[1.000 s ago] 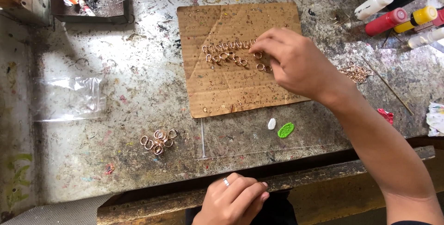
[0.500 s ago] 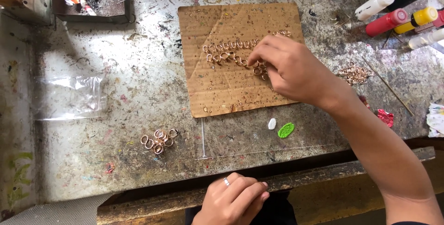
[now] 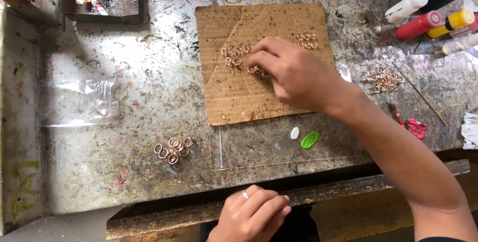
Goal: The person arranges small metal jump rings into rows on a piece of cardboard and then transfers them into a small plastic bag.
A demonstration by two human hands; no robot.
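The copper rings (image 3: 238, 57) lie in a loose row on the cardboard sheet (image 3: 234, 97), right under the fingertips of my right hand (image 3: 294, 75). That hand rests palm down on the sheet with its fingers bunched together, tips touching the rings nearest it; whether a ring is actually pinched between them I cannot tell, since the fingers hide that spot. Just beyond my knuckles, toward the far edge of the sheet, sits a small second cluster of rings (image 3: 306, 40).

My left hand (image 3: 254, 214) is curled loosely, fingers folded in, resting on the wooden edge (image 3: 164, 217) nearest me and holding nothing. It wears a ring on one finger.

On the paint-flecked tabletop (image 3: 149, 72), between my two hands and off toward the left one, lies another small heap of rings (image 3: 173, 150). Farther out on that side is a clear plastic bag (image 3: 77, 101). Beside my right wrist lie a green oval bead (image 3: 309, 140) and a white one (image 3: 295, 133); past the wrist is a tangled chain pile (image 3: 384, 80), and beyond it several paint bottles (image 3: 428, 3).
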